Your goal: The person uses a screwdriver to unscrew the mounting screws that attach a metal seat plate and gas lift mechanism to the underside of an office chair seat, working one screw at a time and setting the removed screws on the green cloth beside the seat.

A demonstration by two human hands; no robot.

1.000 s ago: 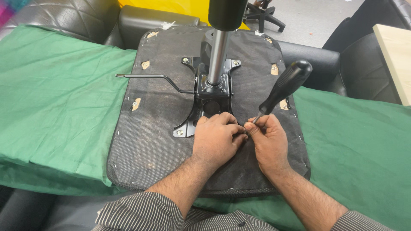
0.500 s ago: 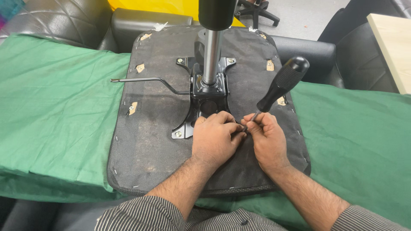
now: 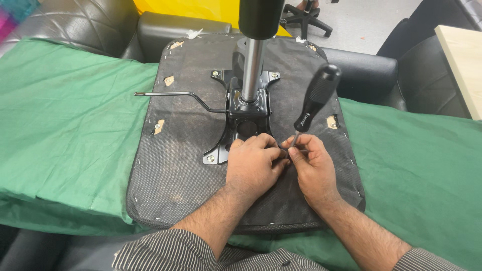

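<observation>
Both hands pinch together near the black mounting plate (image 3: 241, 125) on the upturned seat: the left hand (image 3: 253, 165) closed beside the right hand (image 3: 311, 165), which grips a stiff, light-looking screwdriver (image 3: 314, 103) low on its thin shaft.

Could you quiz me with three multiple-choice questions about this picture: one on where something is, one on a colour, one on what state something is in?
1. Where does the chair seat lie?
A on a green cloth
B on bare floor
C on a wooden desk

2. What colour is the screwdriver handle?
A red
B black
C yellow

3. How is the screwdriver held?
A lying flat, untouched
B tilted, shaft pinched by the right hand
C gripped by its handle

Answers: A, green cloth spreads beneath it; B, the handle is black; B, fingers pinch the shaft beside the left hand.
</observation>
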